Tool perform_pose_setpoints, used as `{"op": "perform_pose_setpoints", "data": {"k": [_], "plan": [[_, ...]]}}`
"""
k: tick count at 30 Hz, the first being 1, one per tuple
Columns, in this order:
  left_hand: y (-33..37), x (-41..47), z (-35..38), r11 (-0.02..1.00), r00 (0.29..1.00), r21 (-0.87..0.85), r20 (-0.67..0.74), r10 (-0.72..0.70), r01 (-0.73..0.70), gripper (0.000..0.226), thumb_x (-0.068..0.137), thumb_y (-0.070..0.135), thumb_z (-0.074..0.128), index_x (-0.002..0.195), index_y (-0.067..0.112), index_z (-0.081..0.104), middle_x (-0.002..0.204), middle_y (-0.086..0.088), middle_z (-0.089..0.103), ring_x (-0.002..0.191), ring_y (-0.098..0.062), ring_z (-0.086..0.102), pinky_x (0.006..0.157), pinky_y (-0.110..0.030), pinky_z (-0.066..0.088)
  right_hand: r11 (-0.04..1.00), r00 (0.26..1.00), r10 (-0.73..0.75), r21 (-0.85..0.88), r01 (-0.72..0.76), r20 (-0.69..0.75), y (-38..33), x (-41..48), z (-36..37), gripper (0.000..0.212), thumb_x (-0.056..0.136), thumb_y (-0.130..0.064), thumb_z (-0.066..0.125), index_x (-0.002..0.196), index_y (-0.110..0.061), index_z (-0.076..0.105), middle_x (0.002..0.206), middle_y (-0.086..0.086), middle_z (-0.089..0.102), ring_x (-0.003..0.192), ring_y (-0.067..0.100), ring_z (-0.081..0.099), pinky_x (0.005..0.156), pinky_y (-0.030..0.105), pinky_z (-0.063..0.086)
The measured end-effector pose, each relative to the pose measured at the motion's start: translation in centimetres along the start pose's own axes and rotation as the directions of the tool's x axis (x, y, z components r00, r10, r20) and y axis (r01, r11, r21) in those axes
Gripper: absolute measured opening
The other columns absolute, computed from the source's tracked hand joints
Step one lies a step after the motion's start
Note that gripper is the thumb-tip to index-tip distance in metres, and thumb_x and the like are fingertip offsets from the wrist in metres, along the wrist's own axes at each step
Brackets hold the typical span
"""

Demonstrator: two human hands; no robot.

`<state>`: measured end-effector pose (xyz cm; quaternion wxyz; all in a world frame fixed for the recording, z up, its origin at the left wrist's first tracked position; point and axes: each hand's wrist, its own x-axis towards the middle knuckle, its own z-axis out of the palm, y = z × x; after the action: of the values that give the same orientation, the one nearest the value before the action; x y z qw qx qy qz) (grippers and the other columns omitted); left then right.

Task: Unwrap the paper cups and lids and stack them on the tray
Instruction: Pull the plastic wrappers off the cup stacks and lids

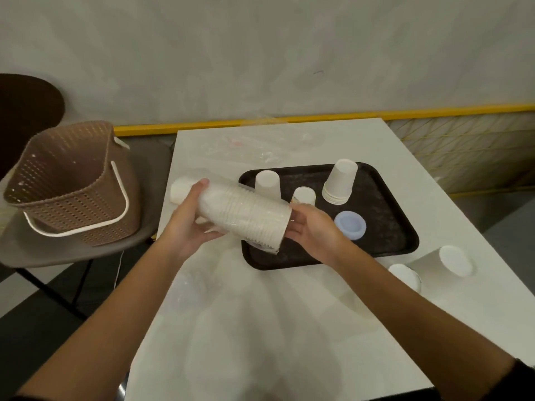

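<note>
At the near edge of the surface [260, 328], both forearms reach in.

Above the tray's near-left corner is the sleeve [246, 215] of nested cups. It lies sideways, narrow end left, mouth end right. Clear film [267, 247] is on it, loose at the mouth.

- Left grip [188, 218]: wrapped round the narrow end, thumb on top, fingers under.
- Right grip [309, 230]: at the mouth end, fingers lax against the rim. Cannot tell whether it pinches the film.

Tray [385, 209], just beyond:
- Blue lid [350, 225], near the right grip.
- Single cup [267, 180], upside down.
- Stack [340, 180] of upturned cups, farther back.

Right of the tray, two white bundles [456, 260] lie on the surface. On the far side is a crumpled spent wrap [240, 149]. Off to the left, a basket [66, 183] sits on a chair.

Step, as judged: unwrapping this sleeve, film not yet off.

The next move calls for a firm hold at the narrow end. The right grip then has to find the film's open edge and strip it clear without crushing the rims. After that, the cups go upended onto the tray.
</note>
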<state>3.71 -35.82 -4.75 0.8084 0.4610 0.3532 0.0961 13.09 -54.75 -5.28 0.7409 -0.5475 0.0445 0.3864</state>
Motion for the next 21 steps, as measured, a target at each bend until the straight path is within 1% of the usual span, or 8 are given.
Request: {"op": "perform_pose_setpoints", "data": {"k": [4,7,10,11,13,16,18,21], "plan": [[-1.6,-0.1,3.7,0.946,0.987,-0.288,0.115,-0.116,0.145,0.064,0.076,0.067,0.055,0.122,0.023,0.05,0.117,-0.009,0.062,0.107,-0.029,0.061,0.079,-0.049,0.054,0.994,0.999,-0.038,0.102,0.038,0.002,-1.0,-1.6,-1.3,0.029,0.094,-0.013,0.05,0.122,-0.006,0.048,0.112,0.013,0.061,0.094,0.023,0.063,0.076,0.03,0.054],[-2.5,0.0,5.7,0.889,0.979,-0.424,0.171,-0.111,0.175,0.074,0.072,0.076,0.047,0.123,0.023,0.05,0.117,-0.013,0.063,0.108,-0.033,0.061,0.085,-0.054,0.051,0.984,0.983,-0.177,0.006,0.178,-0.048,-1.1,-2.9,-1.6,0.021,0.092,-0.006,0.051,0.112,-0.009,0.046,0.097,0.005,0.06,0.085,0.015,0.062,0.073,0.025,0.054],[-3.1,0.0,7.5,0.886,0.964,-0.41,0.232,-0.129,0.218,0.071,0.073,0.074,0.049,0.122,0.022,0.051,0.117,-0.013,0.062,0.108,-0.034,0.06,0.082,-0.059,0.05,0.928,0.938,-0.339,-0.191,0.321,-0.073,-1.1,-3.6,-2.0,0.021,0.088,0.0,0.055,0.098,-0.014,0.043,0.096,-0.001,0.062,0.089,0.008,0.059,0.081,0.022,0.05],[-3.2,-0.1,8.1,0.897,0.953,-0.371,0.265,-0.146,0.241,0.07,0.074,0.071,0.052,0.124,0.022,0.05,0.12,-0.014,0.062,0.109,-0.034,0.06,0.081,-0.059,0.05,0.88,0.926,-0.376,-0.328,0.344,-0.038,-1.0,-3.9,-2.1,0.022,0.087,-0.001,0.056,0.1,-0.015,0.045,0.104,0.0,0.063,0.096,0.009,0.059,0.085,0.024,0.049],[-3.5,-0.1,9.2,0.923,0.947,-0.291,0.271,-0.173,0.252,0.065,0.076,0.062,0.059,0.126,0.022,0.051,0.122,-0.013,0.062,0.108,-0.033,0.062,0.079,-0.056,0.053,0.706,0.91,-0.406,-0.603,0.372,0.086,-1.0,-4.3,-2.4,0.035,0.088,-0.005,0.057,0.121,-0.01,0.048,0.126,0.006,0.057,0.116,0.016,0.054,0.098,0.028,0.045],[-3.9,-0.4,10.3,0.948,0.966,-0.217,0.161,-0.201,0.234,0.049,0.077,0.047,0.065,0.118,0.022,0.056,0.112,-0.01,0.066,0.098,-0.029,0.065,0.062,-0.046,0.057,0.489,0.935,-0.313,-0.815,0.311,0.169,-1.4,-4.4,-2.6,0.05,0.091,-0.009,0.054,0.138,-0.006,0.038,0.137,0.009,0.047,0.129,0.022,0.043,0.101,0.023,0.036],[-4.2,-0.7,10.7,0.955,0.969,-0.183,0.122,-0.214,0.234,0.036,0.079,0.043,0.065,0.106,0.02,0.059,0.097,-0.009,0.069,0.089,-0.026,0.066,0.055,-0.041,0.056,0.43,0.97,-0.205,-0.879,0.208,0.129,-1.9,-4.4,-2.5,0.043,0.092,-0.008,0.05,0.133,0.003,0.043,0.131,0.017,0.051,0.123,0.03,0.048,0.097,0.03,0.04],[-4.7,-1.1,10.9,0.95,0.96,-0.166,0.144,-0.242,0.264,0.031,0.079,0.042,0.065,0.098,0.017,0.062,0.079,-0.008,0.073,0.082,-0.025,0.068,0.056,-0.04,0.057,0.337,0.982,-0.158,-0.928,0.156,0.108,-2.5,-4.6,-2.3,0.027,0.089,-0.001,0.046,0.108,0.014,0.056,0.112,0.03,0.058,0.107,0.041,0.053,0.086,0.037,0.043]]}}
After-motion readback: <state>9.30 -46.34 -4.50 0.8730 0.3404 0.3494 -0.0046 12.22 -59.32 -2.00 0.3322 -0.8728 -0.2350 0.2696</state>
